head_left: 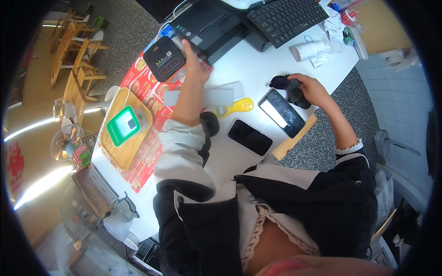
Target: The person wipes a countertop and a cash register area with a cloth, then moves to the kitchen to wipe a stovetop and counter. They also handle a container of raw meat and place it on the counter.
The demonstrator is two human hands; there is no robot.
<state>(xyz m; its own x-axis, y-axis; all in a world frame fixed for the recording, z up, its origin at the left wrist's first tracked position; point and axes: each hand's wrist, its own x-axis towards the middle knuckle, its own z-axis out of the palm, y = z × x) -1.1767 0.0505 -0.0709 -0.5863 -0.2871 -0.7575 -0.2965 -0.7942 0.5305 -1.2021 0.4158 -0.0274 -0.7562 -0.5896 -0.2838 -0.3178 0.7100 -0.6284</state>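
At the far side of the white table, my left hand [198,67] is beside a black box-shaped device [165,59] with touch icons on its top. The thumb points away from me and the fingers curl to the right. A dark edge shows between thumb and fingers; whether it is held is unclear. Over the right side, my right hand [312,90] grips a black handheld device [294,90], its rounded head pointing left. Just below it lies a smartphone [282,113] with a lit screen. A second phone [250,137], screen dark, is nearer me, close to a yellow-handled peeler-like tool [238,107].
A black printer [210,26] and a keyboard [288,20] occupy the back. Receipt paper [308,50] lies to the right. On the left, a wooden tray [121,157] carries a green-framed payment display [123,126] over a red printed menu sheet [138,179]. The table edge [336,84] drops off at right.
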